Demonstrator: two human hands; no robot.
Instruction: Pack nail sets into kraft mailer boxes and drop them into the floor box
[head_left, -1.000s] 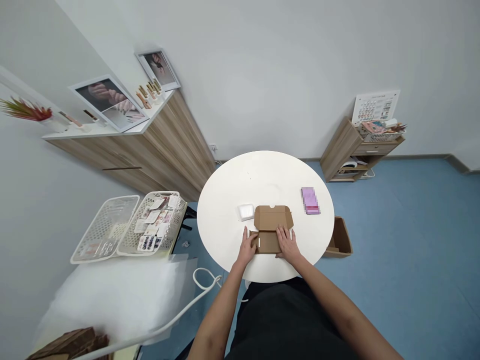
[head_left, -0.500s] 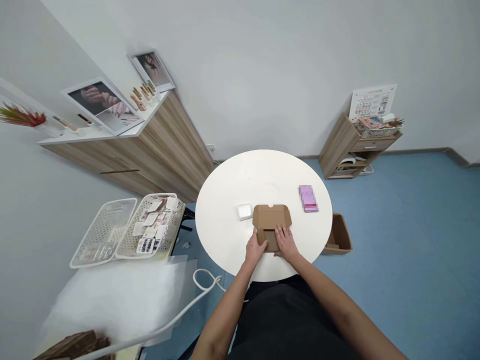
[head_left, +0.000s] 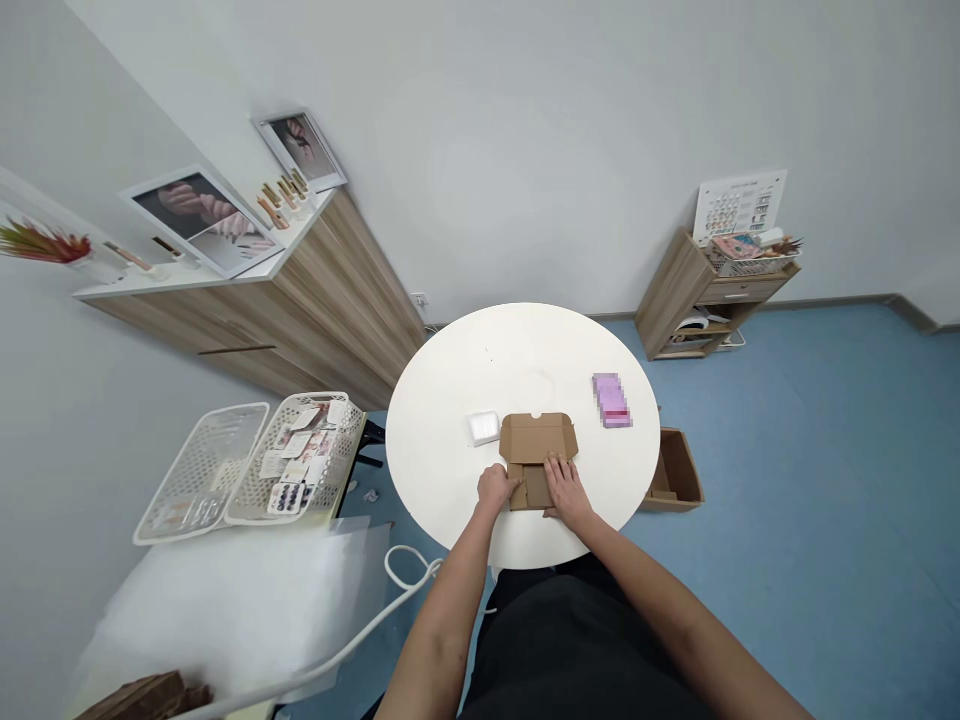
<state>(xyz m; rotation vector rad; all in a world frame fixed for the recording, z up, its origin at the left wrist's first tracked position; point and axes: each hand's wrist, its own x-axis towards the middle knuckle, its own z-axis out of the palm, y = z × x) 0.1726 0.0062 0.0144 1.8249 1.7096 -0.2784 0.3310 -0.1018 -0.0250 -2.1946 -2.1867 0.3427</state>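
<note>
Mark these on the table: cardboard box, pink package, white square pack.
cardboard box (head_left: 538, 438): head view, point on its raised lid flap.
pink package (head_left: 612, 400): head view, point on its top face.
white square pack (head_left: 483, 428): head view, point on its top face.

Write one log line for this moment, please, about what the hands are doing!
left hand: at edge of cardboard box | right hand: flat on its folded flap | nearby: white packet, pink packet | surface: round white table
</note>
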